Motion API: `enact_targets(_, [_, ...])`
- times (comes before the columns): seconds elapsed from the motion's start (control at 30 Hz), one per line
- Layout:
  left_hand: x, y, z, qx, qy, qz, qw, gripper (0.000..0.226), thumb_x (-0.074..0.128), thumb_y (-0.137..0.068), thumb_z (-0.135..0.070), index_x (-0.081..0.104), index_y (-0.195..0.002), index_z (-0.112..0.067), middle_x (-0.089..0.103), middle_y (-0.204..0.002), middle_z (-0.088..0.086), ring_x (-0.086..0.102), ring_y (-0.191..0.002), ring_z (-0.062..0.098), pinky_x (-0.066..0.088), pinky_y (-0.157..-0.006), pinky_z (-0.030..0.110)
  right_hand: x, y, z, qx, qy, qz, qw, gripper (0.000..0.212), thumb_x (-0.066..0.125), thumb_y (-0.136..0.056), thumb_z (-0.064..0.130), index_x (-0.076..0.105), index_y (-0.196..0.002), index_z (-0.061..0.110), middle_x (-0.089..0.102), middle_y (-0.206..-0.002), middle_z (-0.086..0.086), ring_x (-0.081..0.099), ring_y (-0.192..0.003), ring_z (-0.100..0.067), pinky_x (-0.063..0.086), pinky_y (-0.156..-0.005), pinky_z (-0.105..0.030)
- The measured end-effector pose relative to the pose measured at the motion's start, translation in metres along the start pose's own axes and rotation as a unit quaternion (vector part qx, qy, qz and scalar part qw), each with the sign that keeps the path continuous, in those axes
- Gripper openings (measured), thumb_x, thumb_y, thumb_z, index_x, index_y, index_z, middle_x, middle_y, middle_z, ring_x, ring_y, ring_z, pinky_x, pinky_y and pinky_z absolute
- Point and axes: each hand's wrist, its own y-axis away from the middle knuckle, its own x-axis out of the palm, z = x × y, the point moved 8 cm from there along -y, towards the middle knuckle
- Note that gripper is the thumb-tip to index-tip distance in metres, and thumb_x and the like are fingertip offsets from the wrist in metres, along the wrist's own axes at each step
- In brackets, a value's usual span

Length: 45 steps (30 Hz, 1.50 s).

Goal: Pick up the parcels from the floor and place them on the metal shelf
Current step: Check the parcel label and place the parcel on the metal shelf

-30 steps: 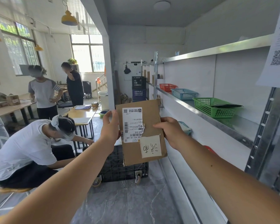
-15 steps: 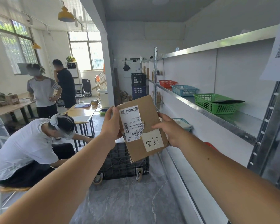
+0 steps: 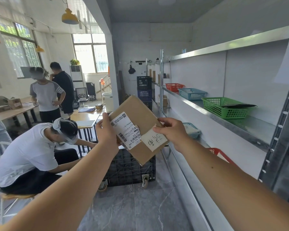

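A flat brown cardboard parcel point(image 3: 140, 117) with a white shipping label and a handwritten paper note is held up at chest height, tilted with its top leaning right. My left hand point(image 3: 106, 134) grips its left edge and my right hand point(image 3: 172, 130) grips its right edge over the note. The metal shelf point(image 3: 240, 125) runs along the wall to the right of the parcel. A green basket point(image 3: 223, 108) holding a dark flat item stands on its middle level, with a blue basket point(image 3: 192, 93) and a red basket point(image 3: 173, 87) farther back.
A black wheeled crate point(image 3: 128, 169) stands on the tiled floor below the parcel. A person in a white shirt point(image 3: 27, 152) sits bent over at left, beside a wooden table point(image 3: 85, 116). Two more people stand farther back left. Stacked dark crates point(image 3: 144, 89) stand at the aisle's end.
The parcel has turned clockwise from nearly upright to a strong tilt toward the shelf. Both hands have kept their hold on its edges.
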Motion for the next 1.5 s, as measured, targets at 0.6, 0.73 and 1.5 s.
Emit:
enact_targets(0.6, [-0.006,0.018,0.014,-0.071,0.219,-0.005,0.973,0.051,0.037,-0.104,-0.056,0.069,-0.112,-0.018,0.075,-0.118,0.013,0.072,-0.102,0.034,0.058,-0.099,0.056,0.010,0.007,0.047,-0.172,0.032,-0.086,0.981,0.091,0.089,-0.075,0.018,0.047,-0.153,0.036,0.049,-0.155,0.005,0.053,-0.137,-0.011,0.050,-0.109,-0.033])
enact_targets(0.73, [-0.001,0.027,0.012,-0.074,0.225,0.005,0.971,0.047,0.034,-0.106,-0.050,0.069,-0.104,-0.018,0.073,-0.119,0.014,0.071,-0.104,0.036,0.058,-0.099,0.056,0.017,0.003,0.037,-0.124,-0.048,-0.078,0.988,0.108,0.088,-0.076,0.012,0.027,-0.161,0.039,0.065,-0.132,0.016,0.068,-0.112,0.004,0.057,-0.091,-0.027])
enact_targets(1.5, [-0.028,0.008,-0.005,0.061,-0.124,0.022,0.990,0.084,0.038,-0.100,0.011,0.023,-0.162,-0.044,0.063,-0.134,-0.002,0.067,-0.106,0.019,0.060,-0.090,0.042,0.012,0.006,0.024,-0.074,-0.122,0.014,0.990,0.090,0.090,-0.063,0.019,0.058,-0.146,0.031,0.077,-0.124,0.005,0.070,-0.119,-0.022,0.052,-0.108,-0.055])
